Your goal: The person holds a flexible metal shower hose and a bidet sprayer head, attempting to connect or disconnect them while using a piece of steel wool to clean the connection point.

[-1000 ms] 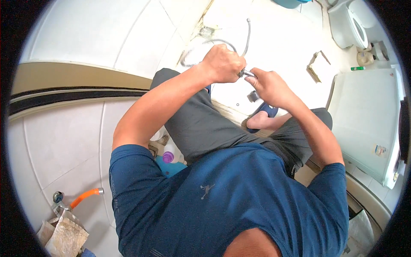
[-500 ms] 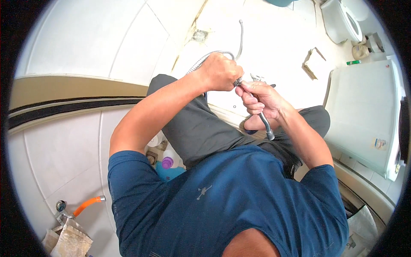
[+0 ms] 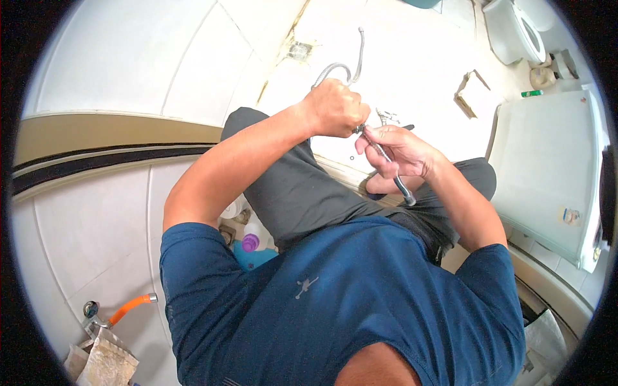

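Note:
My left hand [image 3: 338, 108] is closed in a fist around a silver flexible metal hose, beside a dark metal fitting [image 3: 359, 128]. Behind the fist, a loop of silver hose [image 3: 333, 66] curves out, with a hose length [image 3: 361, 48] running away from me over the white floor. Thumb and index finger of my right hand [image 3: 407, 149] pinch the hose just past the fitting. From there its short metal-capped end [image 3: 404, 188] hangs down over my lap. The fist hides what lies inside it.
Small metal parts [image 3: 388, 117] and a ring [image 3: 352, 157] lie on the floor beyond my knees. Farther right are an open carton [image 3: 472, 94], a toilet [image 3: 515, 32] and a white appliance [image 3: 544, 174]. At left, an orange hose [image 3: 129, 309] leaves a wall tap; a purple-capped bottle [image 3: 251, 242] stands nearby.
My right hand's fingers have loosened somewhat and shifted along the hose. The hose end has swung slightly right, and the loop behind my left fist has moved a little.

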`<state>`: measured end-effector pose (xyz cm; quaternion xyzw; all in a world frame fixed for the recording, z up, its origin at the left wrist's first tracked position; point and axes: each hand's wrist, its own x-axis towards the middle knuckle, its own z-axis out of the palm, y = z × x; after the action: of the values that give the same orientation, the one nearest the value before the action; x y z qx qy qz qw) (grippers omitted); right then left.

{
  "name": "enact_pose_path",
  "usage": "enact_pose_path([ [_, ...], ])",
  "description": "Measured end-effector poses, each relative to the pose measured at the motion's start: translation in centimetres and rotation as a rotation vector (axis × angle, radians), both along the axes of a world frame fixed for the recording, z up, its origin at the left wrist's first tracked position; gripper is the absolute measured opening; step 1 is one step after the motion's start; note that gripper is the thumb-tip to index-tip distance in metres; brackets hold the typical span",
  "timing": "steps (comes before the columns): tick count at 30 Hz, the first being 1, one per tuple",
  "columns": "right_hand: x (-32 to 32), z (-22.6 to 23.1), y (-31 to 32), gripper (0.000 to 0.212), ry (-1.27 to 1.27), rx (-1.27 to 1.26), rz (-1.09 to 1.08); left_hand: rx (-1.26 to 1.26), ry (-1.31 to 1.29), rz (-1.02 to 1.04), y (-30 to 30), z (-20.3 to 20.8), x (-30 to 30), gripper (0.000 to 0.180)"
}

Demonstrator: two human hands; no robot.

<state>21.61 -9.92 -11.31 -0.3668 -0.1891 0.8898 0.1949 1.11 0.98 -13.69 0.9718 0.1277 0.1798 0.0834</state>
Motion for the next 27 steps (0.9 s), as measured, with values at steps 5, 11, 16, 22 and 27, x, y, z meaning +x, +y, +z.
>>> enact_pose_path([
  [5,0.1,-0.4,1.3,0.034,-0.826,0.921,0.257,-0.065,0.081,0.071,0.4,-1.2,0.1,0.008],
  [11,-0.4,1.0,1.1,0.042,-1.254,1.353,0.196,-0.06,0.107,0.16,0.7,-0.1,0.6,0.016],
  [16,0.1,3.1,0.9,0.05,-0.255,0.13,-0.058,0.082,-0.154,-0.005,0.5,-0.1,0.2,0.019],
  [22,0.4,0.6,1.8,0.037,-0.191,0.23,-0.025,0.161,-0.208,0.044,1.2,-0.6,0.4,0.014],
  [27,0.1,1.3,2.4,0.036,-0.838,0.831,0.197,0.001,0.077,0.242,1.3,-0.4,1.1,0.009],
])
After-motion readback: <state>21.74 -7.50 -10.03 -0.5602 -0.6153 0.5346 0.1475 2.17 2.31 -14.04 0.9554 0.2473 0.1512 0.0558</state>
